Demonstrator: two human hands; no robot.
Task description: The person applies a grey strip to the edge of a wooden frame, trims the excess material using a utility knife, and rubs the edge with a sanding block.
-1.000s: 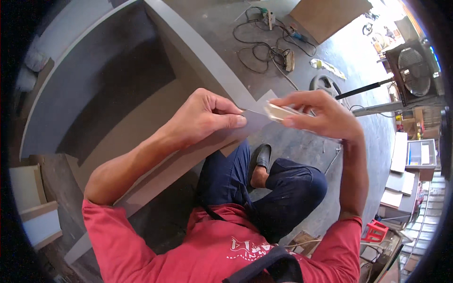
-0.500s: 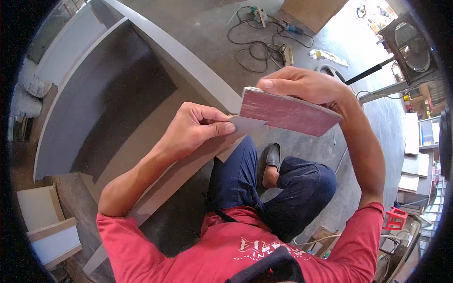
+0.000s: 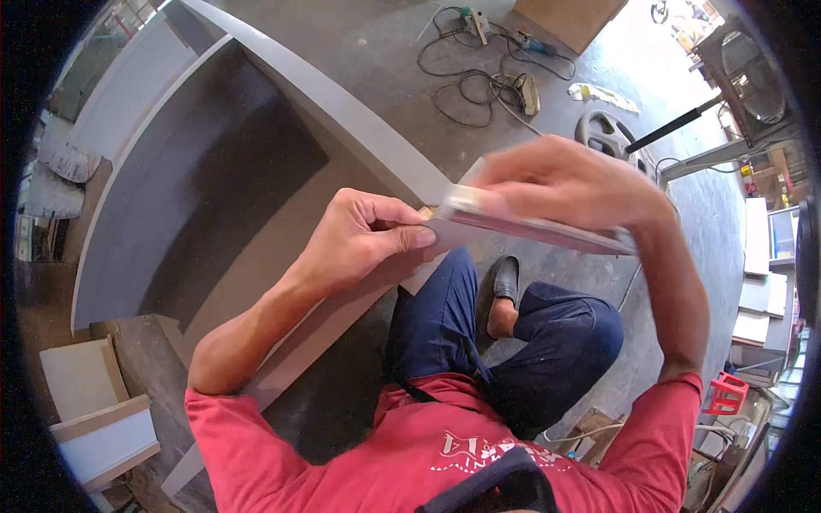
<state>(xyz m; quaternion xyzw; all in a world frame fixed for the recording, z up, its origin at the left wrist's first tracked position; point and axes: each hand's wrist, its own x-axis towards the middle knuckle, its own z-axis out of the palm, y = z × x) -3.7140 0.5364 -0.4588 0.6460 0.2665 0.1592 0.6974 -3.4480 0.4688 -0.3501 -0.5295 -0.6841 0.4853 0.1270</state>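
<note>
My left hand (image 3: pixel 363 231) pinches, thumb against forefinger, the end of a thin grey strip (image 3: pixel 457 232) at the corner of a large grey cabinet carcass (image 3: pixel 321 90). A small pale yellowish bit shows by that forefinger. Blurred by motion, my right hand (image 3: pixel 556 184) grips a flat sanding board (image 3: pixel 556 237) from above. Its reddish, worn face is turned mostly downward, and its left end lies over the strip close to my left fingertips. Whether the board touches the strip I cannot tell.
Power tools with tangled black cords (image 3: pixel 466 90) lie on the concrete floor ahead. A steering-wheel-like base (image 3: pixel 603 132) and a fan (image 3: pixel 753 77) stand at right, with a red stool (image 3: pixel 727 393) below. White-and-brown boxes (image 3: pixel 94 410) sit at lower left.
The sanding board has tilted, its reddish face turning from toward me to mostly downward. My right hand has dropped slightly with it. My left hand keeps its pinch on the strip.
</note>
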